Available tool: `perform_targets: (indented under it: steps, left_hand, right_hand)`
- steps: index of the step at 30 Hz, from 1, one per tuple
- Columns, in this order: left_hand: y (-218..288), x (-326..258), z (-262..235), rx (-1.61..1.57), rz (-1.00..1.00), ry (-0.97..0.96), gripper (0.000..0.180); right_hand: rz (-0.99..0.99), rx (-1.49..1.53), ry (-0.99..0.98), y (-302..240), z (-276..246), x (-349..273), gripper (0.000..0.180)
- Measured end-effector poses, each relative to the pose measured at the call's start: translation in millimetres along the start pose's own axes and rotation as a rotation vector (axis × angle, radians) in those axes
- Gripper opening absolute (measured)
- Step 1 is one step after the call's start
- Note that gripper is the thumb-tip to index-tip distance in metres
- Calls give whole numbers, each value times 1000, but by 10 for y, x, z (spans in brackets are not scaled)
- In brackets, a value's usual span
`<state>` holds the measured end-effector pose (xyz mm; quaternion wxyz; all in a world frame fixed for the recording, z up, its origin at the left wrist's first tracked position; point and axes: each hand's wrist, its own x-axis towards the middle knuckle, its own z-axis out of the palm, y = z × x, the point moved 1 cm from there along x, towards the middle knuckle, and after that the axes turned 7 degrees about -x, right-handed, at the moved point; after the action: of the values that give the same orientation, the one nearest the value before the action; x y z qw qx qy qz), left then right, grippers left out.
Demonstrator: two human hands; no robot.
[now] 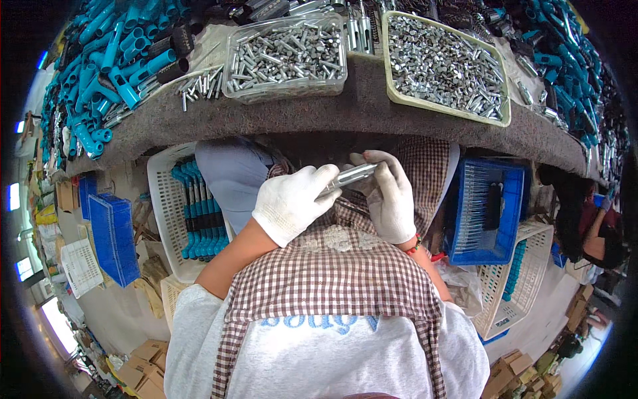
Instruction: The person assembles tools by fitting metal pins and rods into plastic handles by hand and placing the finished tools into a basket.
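In front of my lap, a short shiny metal tube (355,174) is held level between my two gloved hands. My left hand (294,203) pinches its left end between thumb and fingers. Around the right end, the thumb and fingers of my right hand (392,196) are closed. Just beyond, on the bench edge, stand a clear plastic box (286,92) full of small metal pins and a cream tray (446,108) heaped with short metal pieces.
Teal plastic handles (126,53) lie piled at the far left, with more teal parts (565,60) at the far right. A white basket (164,193) of teal-and-black tools stands by my left leg. Right of my lap sits a blue crate (458,249) holding metal rods.
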<state>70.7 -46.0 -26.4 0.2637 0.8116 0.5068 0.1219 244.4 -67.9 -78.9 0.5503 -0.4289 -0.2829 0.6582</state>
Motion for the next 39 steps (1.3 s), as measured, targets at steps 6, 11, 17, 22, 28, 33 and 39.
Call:
perform_targets:
  steps: [6, 11, 17, 22, 28, 33, 39]
  left_hand:
    - [-39, -5, 3, -3, -15, -8, 34]
    - [-60, 34, 8, -20, -11, -12, 33]
    - [-80, 63, 17, -39, -3, -13, 34]
    - [-106, 46, -13, -66, -84, -100, 31]
    - [-248, 50, -45, -85, -142, -98, 29]
    - [-350, 80, -99, -119, -184, -122, 27]
    - [-472, -48, -87, -213, -247, -207, 35]
  right_hand:
    - [63, -89, 38, 38, -56, 32, 30]
    - [78, -66, 26, 18, -74, 53, 33]
    - [93, -83, 35, 34, -97, 58, 33]
    - [101, -108, 110, -4, -75, 44, 43]
    - [-146, -482, 137, -759, -57, -105, 17]
    - [-992, -1521, 16, -1797, 376, 472, 16]
    - [-1173, -2170, -493, -1954, 976, 1856, 16]
